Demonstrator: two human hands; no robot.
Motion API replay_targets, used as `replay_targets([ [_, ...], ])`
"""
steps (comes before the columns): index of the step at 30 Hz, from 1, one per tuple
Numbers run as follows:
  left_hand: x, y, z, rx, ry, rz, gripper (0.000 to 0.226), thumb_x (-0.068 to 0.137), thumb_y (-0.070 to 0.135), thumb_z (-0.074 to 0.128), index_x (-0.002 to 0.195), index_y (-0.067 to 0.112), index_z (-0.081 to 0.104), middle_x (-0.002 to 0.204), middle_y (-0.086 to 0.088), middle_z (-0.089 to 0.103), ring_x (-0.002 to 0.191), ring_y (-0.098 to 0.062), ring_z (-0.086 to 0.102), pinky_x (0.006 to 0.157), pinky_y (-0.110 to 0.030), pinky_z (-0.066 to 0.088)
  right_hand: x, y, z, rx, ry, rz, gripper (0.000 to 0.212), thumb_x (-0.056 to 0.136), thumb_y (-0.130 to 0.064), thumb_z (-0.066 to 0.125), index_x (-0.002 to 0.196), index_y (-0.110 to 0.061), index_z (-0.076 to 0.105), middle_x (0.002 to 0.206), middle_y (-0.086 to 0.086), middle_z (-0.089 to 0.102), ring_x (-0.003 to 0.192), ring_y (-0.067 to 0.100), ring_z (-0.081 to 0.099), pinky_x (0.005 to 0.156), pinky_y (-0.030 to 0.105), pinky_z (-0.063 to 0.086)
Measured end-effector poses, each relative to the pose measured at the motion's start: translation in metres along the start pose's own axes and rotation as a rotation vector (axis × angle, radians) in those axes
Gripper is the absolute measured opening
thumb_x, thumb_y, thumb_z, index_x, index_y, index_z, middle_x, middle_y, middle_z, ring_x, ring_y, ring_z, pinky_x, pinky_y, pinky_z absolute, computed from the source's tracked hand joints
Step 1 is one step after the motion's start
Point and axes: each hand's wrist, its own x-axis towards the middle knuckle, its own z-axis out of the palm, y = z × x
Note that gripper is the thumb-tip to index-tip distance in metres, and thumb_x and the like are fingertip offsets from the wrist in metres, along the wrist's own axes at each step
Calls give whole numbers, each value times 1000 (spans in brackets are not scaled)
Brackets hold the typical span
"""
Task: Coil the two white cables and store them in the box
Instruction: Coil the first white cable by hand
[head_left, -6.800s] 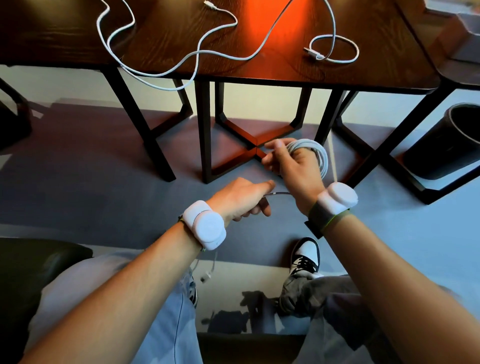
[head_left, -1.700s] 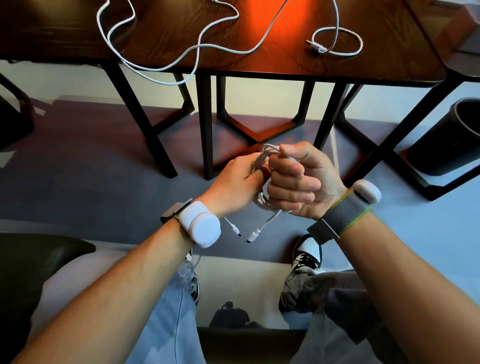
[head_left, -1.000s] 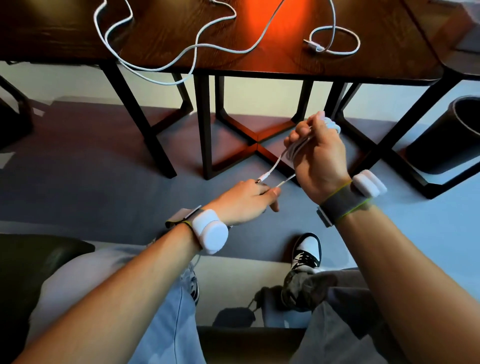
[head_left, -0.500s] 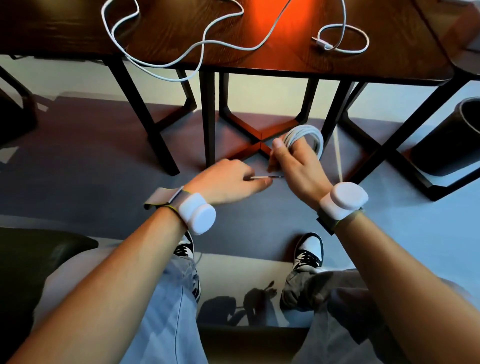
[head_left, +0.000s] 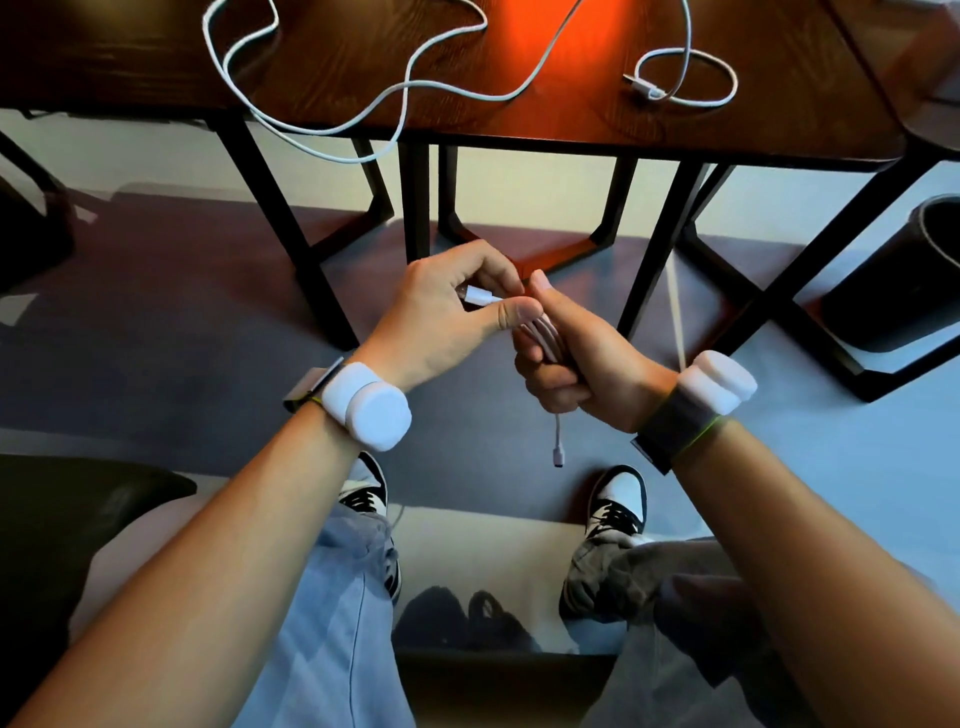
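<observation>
As right fingers (head_left: 549, 382) clench the coil (head_left: 544, 339), left fingers (head_left: 500, 271) pinch plug (head_left: 480, 296).

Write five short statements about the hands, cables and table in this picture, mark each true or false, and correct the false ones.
1. The right hand grips a bundle of coiled white cable. True.
2. The left hand is empty. False: it pinches a white plug at that bundle's end.
3. A loose white cable lies uncoiled on the dark wooden table. True.
4. No end of the bundle hangs free. False: a short tail with a small connector dangles below the right hand.
5. The round black bin stands on the table. False: it stands on the floor.
</observation>
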Motion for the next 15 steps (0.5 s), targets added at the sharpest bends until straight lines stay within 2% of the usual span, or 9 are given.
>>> replay_targets([
  [2,-1,1,6,-110,12,-27,18,82,29,81,85,23,64,78,11,66,74,-2,63,72,-20,51,-3,-3,-1,120,-163,27,65,88,-75,31,62,-16,38,42,-4,24,34,11,13,37,18,11],
  [6,-2,-1,14,-242,42,-90,18,86,31,76,86,24,59,73,13,61,66,-4,57,65,-19,46,-6,-5,-4,277,-396,60,64,91,-70,28,60,-15,31,38,-2,23,30,10,11,36,17,9],
  [8,-2,1,17,-296,34,-122,24,85,40,74,88,23,57,73,6,61,68,-9,57,66,-24,47,-7,-6,-5,302,-452,85,64,92,-69,26,60,-14,26,39,-1,19,30,10,10,36,17,10],
  [11,-4,2,21,-372,-6,-142,24,85,46,67,89,23,60,79,8,69,74,-11,62,71,-24,50,-6,-5,-4,293,-481,113,67,94,-69,20,58,-13,25,39,-2,18,29,9,11,36,15,14],
  [13,-5,2,24,-363,-24,-152,22,88,48,60,87,27,66,84,11,70,78,-6,64,75,-22,50,-6,-6,-1,275,-492,127,69,94,-71,15,56,-13,24,39,-2,18,29,9,12,36,14,15],
  [15,-5,0,25,-298,-28,-205,26,92,50,54,86,29,70,91,6,67,82,-7,62,79,-26,48,-6,-5,2,251,-499,134,71,92,-73,12,54,-14,23,38,-1,18,29,10,12,36,14,15],
])
